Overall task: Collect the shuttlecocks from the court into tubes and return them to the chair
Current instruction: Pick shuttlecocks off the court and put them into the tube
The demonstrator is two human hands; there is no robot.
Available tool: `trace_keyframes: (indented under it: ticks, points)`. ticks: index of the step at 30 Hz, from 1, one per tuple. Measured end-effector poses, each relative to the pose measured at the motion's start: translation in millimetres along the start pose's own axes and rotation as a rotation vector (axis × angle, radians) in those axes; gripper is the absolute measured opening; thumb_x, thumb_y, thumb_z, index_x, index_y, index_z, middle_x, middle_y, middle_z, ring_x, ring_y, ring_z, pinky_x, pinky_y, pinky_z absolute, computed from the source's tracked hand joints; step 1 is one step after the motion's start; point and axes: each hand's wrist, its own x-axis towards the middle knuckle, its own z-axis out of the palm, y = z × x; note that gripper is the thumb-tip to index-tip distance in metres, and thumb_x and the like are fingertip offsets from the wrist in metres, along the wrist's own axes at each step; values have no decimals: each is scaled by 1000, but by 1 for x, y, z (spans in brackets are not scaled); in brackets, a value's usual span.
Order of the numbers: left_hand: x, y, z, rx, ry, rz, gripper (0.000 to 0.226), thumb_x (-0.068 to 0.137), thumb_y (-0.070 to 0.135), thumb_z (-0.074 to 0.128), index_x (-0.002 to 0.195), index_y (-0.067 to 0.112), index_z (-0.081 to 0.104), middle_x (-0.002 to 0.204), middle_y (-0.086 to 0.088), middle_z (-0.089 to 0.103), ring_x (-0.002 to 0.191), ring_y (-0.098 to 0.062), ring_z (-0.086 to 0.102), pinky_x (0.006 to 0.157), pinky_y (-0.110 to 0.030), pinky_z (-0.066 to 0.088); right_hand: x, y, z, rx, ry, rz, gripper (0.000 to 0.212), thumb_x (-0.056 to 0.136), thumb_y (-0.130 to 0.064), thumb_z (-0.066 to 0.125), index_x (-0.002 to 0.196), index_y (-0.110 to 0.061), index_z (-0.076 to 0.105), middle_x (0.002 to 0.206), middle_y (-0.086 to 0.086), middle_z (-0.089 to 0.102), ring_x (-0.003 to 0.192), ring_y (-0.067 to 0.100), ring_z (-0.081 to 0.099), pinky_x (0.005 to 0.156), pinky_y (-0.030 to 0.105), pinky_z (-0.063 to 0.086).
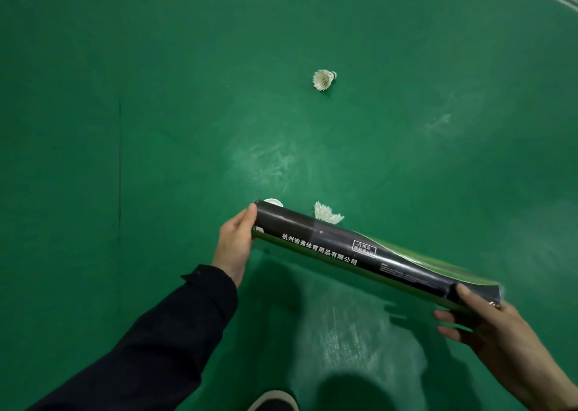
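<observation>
Head view shows the tube [369, 254] held level over the green court floor [125, 129], the left hand [234, 244] curled around its far end, the right hand [488, 320] clamped on the near end. One shuttlecock [328, 213] lies just behind the tube; another shuttlecock [323, 80] lies well beyond. Both remain uncollected, and no chair is visible, so much seems left.

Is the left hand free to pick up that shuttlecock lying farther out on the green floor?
Probably not yet. The left hand grips one end of the black tube, the right hand the other. The far shuttlecock lies in the open with nothing around it, but well beyond both hands.
</observation>
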Motion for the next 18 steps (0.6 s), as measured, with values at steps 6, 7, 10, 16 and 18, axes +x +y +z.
trace_keyframes:
  ticks: [6, 7, 10, 16, 18]
  points:
    - [19, 3, 14, -263, -40, -142, 47, 111, 39, 37, 131, 7, 64, 127, -6, 73, 117, -18, 69, 100, -38, 53, 9, 1, -15, 104, 67, -36, 20, 77, -27, 70, 85, -12, 80, 81, 6, 77, 54, 25, 71, 50, 29, 60]
    - [27, 3, 15, -281, -23, -145, 46, 111, 39, 37, 131, 7, 63, 129, -5, 72, 117, -19, 69, 100, -39, 53, 12, 2, -20, 111, 67, -37, 26, 68, -32, 79, 84, -12, 80, 76, 5, 76, 53, 25, 71, 49, 29, 60]
    - [53, -5, 21, -94, 47, -120, 37, 112, 29, 41, 131, 6, 63, 136, -8, 66, 125, -21, 64, 105, -40, 51, 13, 5, -33, 124, 101, 13, 40, 39, -38, 87, 74, -19, 82, 68, 6, 73, 48, 24, 70, 47, 29, 59]
    - [100, -52, 10, 1235, -177, 142, 69, 96, 31, 67, 159, 23, 38, 168, -11, 28, 151, -36, 26, 120, -51, 27, 9, 17, -62, 151, 164, 32, 83, 10, -50, 101, 83, -16, 82, 68, 5, 73, 47, 25, 69, 47, 30, 59]
    - [101, -60, 10, 1382, -146, 229, 69, 96, 38, 66, 158, 22, 40, 163, -12, 38, 145, -36, 33, 114, -51, 34, 8, 19, -60, 148, 149, 27, 50, 33, -42, 99, 75, -21, 83, 67, 6, 72, 46, 24, 69, 46, 28, 58]
